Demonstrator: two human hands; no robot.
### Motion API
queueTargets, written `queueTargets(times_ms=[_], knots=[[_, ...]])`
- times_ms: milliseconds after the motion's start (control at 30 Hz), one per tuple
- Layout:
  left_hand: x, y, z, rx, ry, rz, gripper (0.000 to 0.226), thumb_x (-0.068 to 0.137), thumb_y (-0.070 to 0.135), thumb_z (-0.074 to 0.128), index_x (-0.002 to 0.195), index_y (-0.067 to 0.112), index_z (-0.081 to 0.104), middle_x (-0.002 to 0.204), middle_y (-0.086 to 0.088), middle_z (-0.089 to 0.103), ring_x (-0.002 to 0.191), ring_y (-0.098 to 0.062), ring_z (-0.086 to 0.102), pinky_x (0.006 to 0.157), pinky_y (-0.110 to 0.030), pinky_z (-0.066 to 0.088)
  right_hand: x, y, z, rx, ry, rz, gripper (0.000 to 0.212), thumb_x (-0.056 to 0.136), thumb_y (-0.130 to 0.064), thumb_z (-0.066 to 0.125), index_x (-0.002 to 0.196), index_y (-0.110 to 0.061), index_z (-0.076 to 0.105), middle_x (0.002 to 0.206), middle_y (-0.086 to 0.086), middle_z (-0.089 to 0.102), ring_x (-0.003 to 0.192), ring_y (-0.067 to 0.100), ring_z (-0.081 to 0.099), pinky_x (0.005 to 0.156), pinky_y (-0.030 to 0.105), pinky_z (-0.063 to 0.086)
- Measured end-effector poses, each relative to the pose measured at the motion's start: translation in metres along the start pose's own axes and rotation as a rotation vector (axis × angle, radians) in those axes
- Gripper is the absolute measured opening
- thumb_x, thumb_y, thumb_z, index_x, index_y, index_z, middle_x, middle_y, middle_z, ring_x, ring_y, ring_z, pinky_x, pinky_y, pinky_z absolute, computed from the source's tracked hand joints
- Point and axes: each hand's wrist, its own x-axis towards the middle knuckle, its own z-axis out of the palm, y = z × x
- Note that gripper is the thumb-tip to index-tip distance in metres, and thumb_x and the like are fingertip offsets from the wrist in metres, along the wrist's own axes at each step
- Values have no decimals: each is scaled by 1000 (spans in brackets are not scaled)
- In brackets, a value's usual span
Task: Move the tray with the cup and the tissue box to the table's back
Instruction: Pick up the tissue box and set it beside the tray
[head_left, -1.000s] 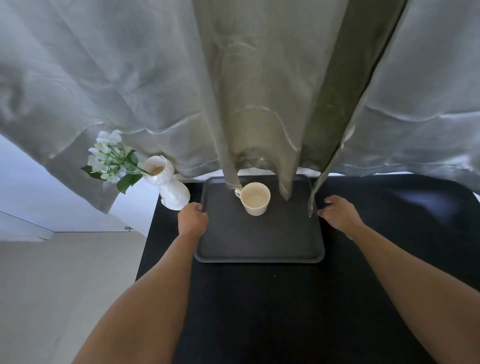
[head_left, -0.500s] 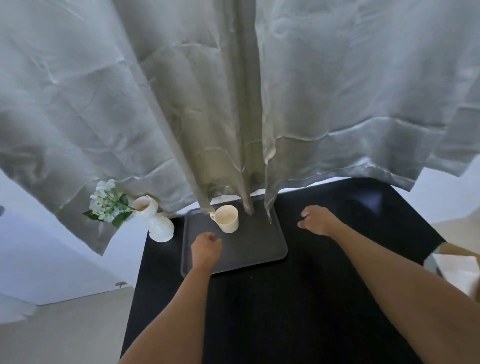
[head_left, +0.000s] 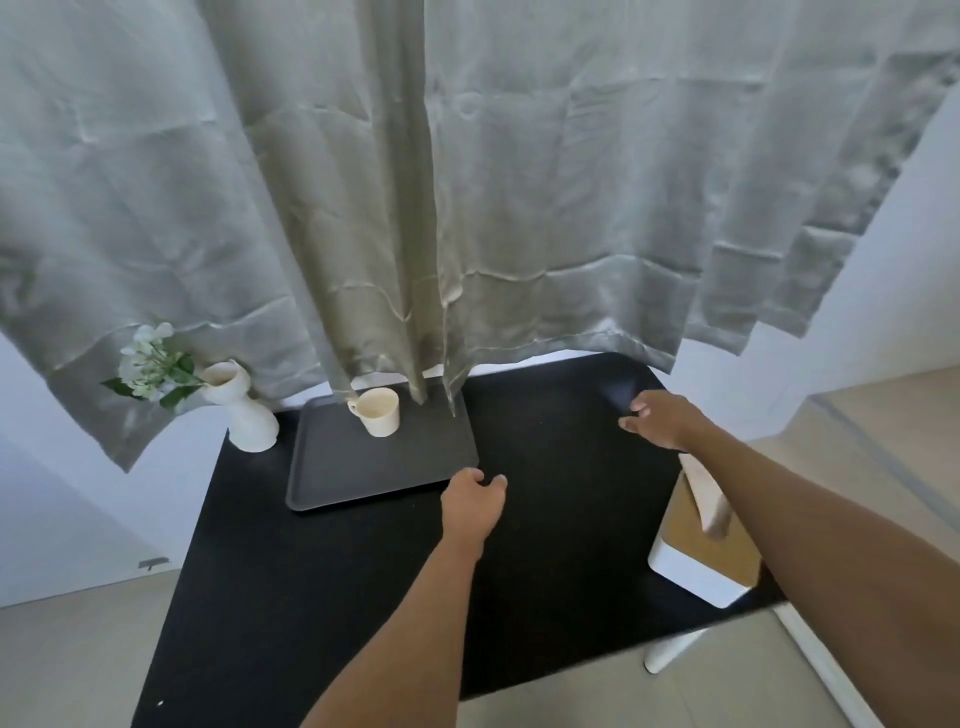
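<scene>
1. A dark grey tray (head_left: 363, 467) lies flat at the far left of the black table (head_left: 322, 597), its far edge tucked under the hem of a pale curtain (head_left: 467, 182).
2. A cream cup (head_left: 378, 411) stands upright on the far part of the tray, its handle turned to the left, and a fold of the curtain hangs just beside it.
3. Left of the tray, at the table's far left corner, stands a white vase (head_left: 244, 410) holding white flowers (head_left: 150, 364) with green leaves that lean out to the left.
4. The tissue box (head_left: 701, 540), white with a tan top and a tissue sticking up, sits at the right edge of the table, near the viewer and well apart from the tray.
5. The left hand (head_left: 472, 501) is just off the tray's near right corner, its fingers loosely curled and holding nothing; I cannot tell whether it touches the table.
6. The right hand (head_left: 660, 421) is out over the far right part of the table, palm down, fingers spread and empty, and somewhat blurred.
7. The right forearm passes in front of the tissue box and hides part of its right side.
8. Pale flooring shows beyond the table on both sides.
</scene>
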Motion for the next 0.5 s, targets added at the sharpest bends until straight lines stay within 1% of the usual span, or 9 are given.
queueTargets(times_ms=[67, 133, 167, 233, 333, 400, 467, 500], knots=[[-14, 1, 23, -20, -44, -22, 57, 90, 33, 64, 140, 15, 44, 123, -5, 59, 89, -14, 62, 88, -39, 58, -3, 23, -10, 2, 19, 25, 54, 97, -40, 54, 141, -8, 49, 150, 12, 48, 136, 33, 47, 111, 39, 37], [-26, 2, 46, -22, -76, -43, 60, 89, 34, 64, 142, 16, 42, 114, -2, 59, 80, -9, 60, 83, -36, 59, -3, 46, -17, 3, 22, 47, 55, 97, -41, 54, 140, -8, 49, 151, 12, 48, 138, 32, 45, 112, 38, 35], [-32, 2, 60, -23, -92, -50, 61, 89, 35, 64, 142, 16, 42, 109, 0, 60, 80, -9, 61, 82, -34, 59, -3, 58, -20, 3, 20, 56, 55, 97, -41, 53, 140, -8, 49, 151, 12, 47, 138, 32, 45, 112, 38, 35], [-39, 0, 83, -34, -117, -69, 63, 88, 36, 65, 142, 17, 41, 104, 0, 62, 84, -11, 63, 82, -34, 59, 0, 79, -21, 13, 17, 74, 54, 98, -42, 52, 141, -8, 49, 151, 11, 47, 137, 32, 46, 112, 38, 35], [-48, -1, 127, -19, -112, -93, 65, 86, 38, 66, 142, 17, 41, 116, -4, 63, 96, -15, 64, 89, -37, 57, 11, 116, -22, -2, -7, 89, 54, 98, -45, 48, 140, -12, 48, 151, 9, 47, 136, 32, 48, 112, 40, 36], [-56, 0, 159, -24, -92, -122, 67, 86, 38, 66, 143, 17, 40, 119, -6, 63, 100, -16, 65, 91, -37, 56, 22, 140, -22, 7, -24, 90, 54, 97, -46, 49, 139, -13, 49, 149, 10, 50, 134, 33, 50, 111, 42, 39], [-65, 1, 185, -35, -66, -143, 68, 86, 39, 66, 144, 15, 40, 121, -8, 64, 104, -18, 65, 92, -35, 55, 29, 159, -21, 33, -35, 95, 52, 98, -43, 50, 140, -13, 48, 148, 11, 51, 132, 34, 51, 109, 43, 41], [-69, 1, 198, -34, -51, -149, 69, 86, 39, 66, 144, 14, 40, 125, -8, 62, 110, -20, 63, 96, -35, 53, 32, 167, -20, 44, -37, 97, 50, 98, -41, 51, 140, -12, 48, 147, 12, 51, 132, 34, 52, 108, 43, 42]])
